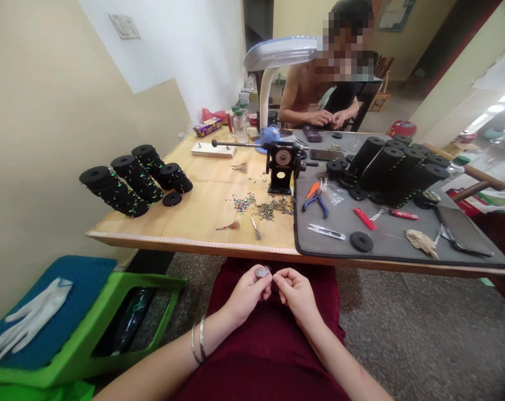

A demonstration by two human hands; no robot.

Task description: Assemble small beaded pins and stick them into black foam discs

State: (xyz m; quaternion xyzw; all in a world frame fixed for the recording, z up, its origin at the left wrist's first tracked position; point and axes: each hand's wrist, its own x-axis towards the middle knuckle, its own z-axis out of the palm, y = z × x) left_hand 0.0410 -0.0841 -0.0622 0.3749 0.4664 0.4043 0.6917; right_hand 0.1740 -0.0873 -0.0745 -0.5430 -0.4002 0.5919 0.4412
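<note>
My left hand [249, 289] is curled closed over my lap and pinches a small grey bundle [262, 271] of what looks like tiny metal pieces. My right hand [295, 289] is closed in a pinch right beside it, its fingertips almost touching the bundle; what it holds, if anything, is too small to make out. Both hands hover above my dark red skirt [269, 345], just in front of the wooden table's edge [194, 243]. Two bangles sit on my left wrist [197, 341].
On the table: stacks of black spools [131, 181], more spools [397, 167] on a grey mat [386, 248], a winding tool [282, 167], loose beads and pins [265, 207], pliers [315, 199], snips [325, 231], a lamp [277, 55]. A person [323, 100] works opposite. A green stool with a white glove [30, 320] stands left.
</note>
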